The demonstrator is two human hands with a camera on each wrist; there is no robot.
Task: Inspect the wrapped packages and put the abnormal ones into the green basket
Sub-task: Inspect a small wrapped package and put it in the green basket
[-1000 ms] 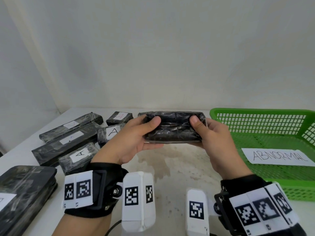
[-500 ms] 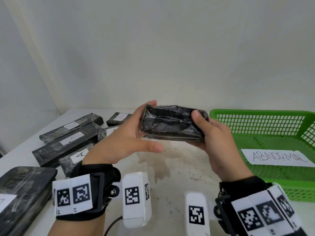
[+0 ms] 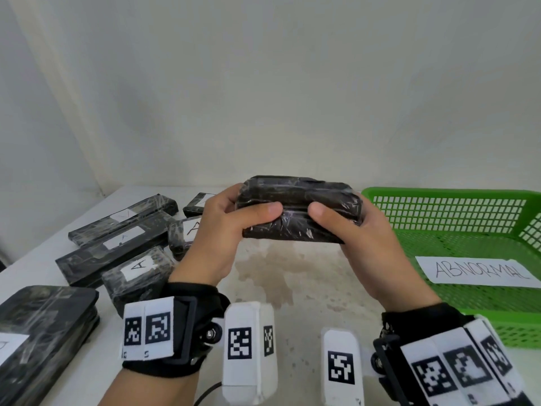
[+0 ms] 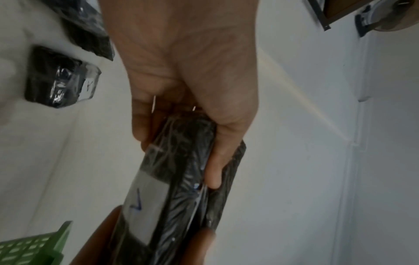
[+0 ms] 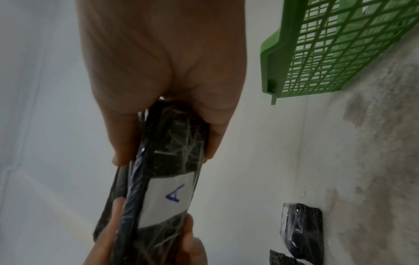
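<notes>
Both grips are clamped on one black wrapped package [image 3: 298, 210]: the left hand [image 3: 218, 230] curls round its left end, the right hand [image 3: 361, 238] round its right end, holding it above the worktop [image 3: 292, 288], just left of the green basket [image 3: 439, 197]. Its white label [image 5: 169, 197] reads "A".

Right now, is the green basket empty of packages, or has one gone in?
No package shows in the green basket; only the ABNORMAL sign lies inside. Both hands hold the package beside it.
</notes>
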